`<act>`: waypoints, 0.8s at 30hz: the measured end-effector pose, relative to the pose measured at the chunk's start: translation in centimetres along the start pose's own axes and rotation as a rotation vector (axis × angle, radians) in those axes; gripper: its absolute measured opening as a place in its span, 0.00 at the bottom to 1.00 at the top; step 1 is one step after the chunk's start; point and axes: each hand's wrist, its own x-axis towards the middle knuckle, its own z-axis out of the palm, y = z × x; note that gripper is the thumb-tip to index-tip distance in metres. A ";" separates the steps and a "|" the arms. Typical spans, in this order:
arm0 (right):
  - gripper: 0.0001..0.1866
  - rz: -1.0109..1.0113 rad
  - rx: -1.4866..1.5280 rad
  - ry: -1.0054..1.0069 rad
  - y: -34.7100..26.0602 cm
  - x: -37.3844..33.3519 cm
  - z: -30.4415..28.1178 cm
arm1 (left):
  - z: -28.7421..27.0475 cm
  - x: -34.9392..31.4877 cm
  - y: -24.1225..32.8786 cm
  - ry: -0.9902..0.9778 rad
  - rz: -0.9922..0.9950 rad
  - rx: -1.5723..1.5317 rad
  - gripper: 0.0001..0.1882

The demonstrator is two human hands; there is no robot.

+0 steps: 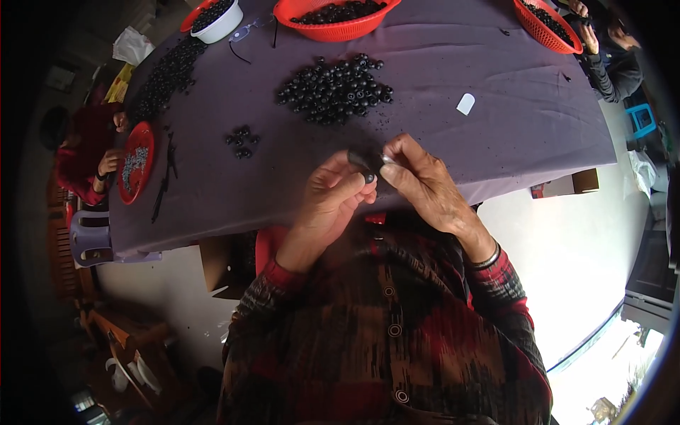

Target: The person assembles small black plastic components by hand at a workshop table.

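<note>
My left hand is closed, thumb against fingers, on a small black round piece. Something dark covers the tip of its index finger. Right beside it, my right hand pinches with thumb and forefinger; a shiny pale bit shows there, too small to name. Both hands meet just above the table's near edge. Beyond them lies a heap of black round pieces, some with a hole showing. A smaller cluster of the same pieces sits left of the heap.
The purple-grey tablecloth carries a white tab, a red basket, a white bowl, glasses and loose black pieces. A person at left works by a red tray; another sits far right near a red basket.
</note>
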 end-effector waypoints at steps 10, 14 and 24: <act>0.06 -0.293 -0.324 0.016 0.2 -0.5 0.3 | 0.0 -0.4 0.0 0.106 0.068 0.093 0.10; 0.07 -0.303 -0.521 0.046 0.3 -0.4 0.9 | -0.1 -0.4 -0.2 0.100 0.047 0.053 0.10; 0.07 -0.265 -0.546 0.047 0.3 -0.3 1.0 | 0.0 -0.6 -0.2 0.124 0.083 0.131 0.10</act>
